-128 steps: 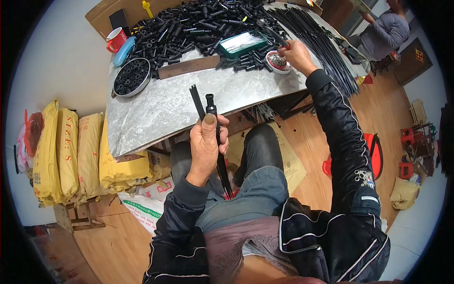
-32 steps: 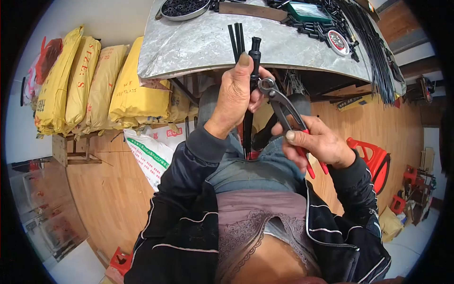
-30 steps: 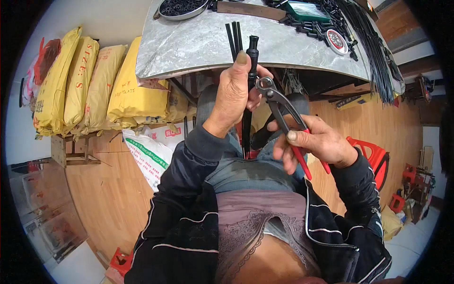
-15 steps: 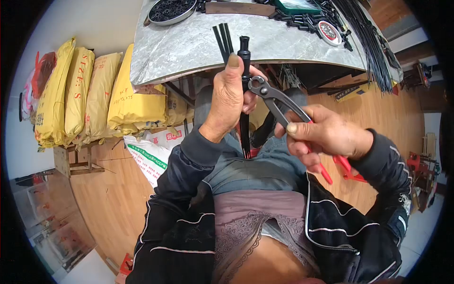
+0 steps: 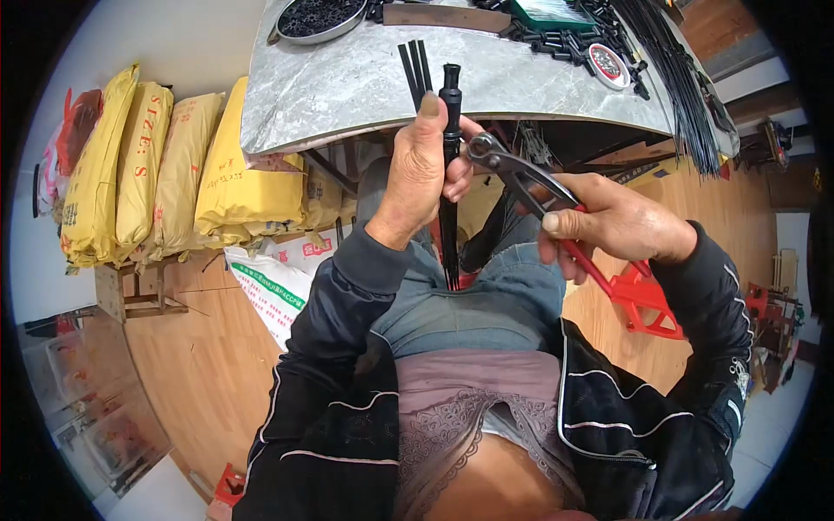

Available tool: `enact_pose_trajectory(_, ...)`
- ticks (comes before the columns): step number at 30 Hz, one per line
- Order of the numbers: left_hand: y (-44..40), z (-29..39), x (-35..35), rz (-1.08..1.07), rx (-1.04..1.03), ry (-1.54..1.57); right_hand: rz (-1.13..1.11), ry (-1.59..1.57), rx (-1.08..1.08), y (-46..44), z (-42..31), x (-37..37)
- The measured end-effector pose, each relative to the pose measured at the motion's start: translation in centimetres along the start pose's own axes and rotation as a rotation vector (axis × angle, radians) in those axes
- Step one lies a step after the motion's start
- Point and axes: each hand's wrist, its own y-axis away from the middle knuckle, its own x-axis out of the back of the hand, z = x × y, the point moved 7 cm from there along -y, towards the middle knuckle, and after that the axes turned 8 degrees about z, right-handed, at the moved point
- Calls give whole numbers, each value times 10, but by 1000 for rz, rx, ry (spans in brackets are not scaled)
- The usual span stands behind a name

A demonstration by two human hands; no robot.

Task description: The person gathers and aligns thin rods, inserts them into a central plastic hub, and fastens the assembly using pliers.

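Observation:
Upright in my left hand [image 5: 419,169] is a black ribbed tube [image 5: 451,97], gripped with the thumb pressed along its side. Several thin black strips [image 5: 415,68] stick up beside it, and a dark bundle [image 5: 449,239] runs down below the fist toward my lap. My right hand [image 5: 617,217] is closed round the red handles of end-cutting pincers [image 5: 530,178]. Their dark round jaws lie just right of the tube, close to my left fingers; I cannot tell whether they touch them.
A grey marbled table [image 5: 347,95] stands ahead, bearing a round tray [image 5: 320,19] of black rings, loose black tubes [image 5: 565,42], a small dish [image 5: 609,66] and long black rods [image 5: 673,69]. Yellow sacks [image 5: 143,165] stand at left. A red stool [image 5: 647,304] is at right.
The pincers' jaws have shifted up and right, away from the black tube, and their handles have drawn closer together. My left hand stays nearly in place.

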Motion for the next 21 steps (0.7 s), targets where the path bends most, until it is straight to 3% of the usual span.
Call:
enact_pose_trajectory(13, 3, 1, -9, 64, -28, -118, 24, 208, -195, 4, -5, 7)
enact_pose_trajectory(15, 1, 1, -5, 107, -44, -137, 199, 760, 382, -6, -20, 13)
enact_pose_trajectory(18, -11, -3, 7, 257, -95, -122, 358, 956, 360, -27, -17, 27)
enact_pose_trajectory(21, -29, -2, 12, 344, -236, -167, 560, 1119, 509, -71, -11, 59)
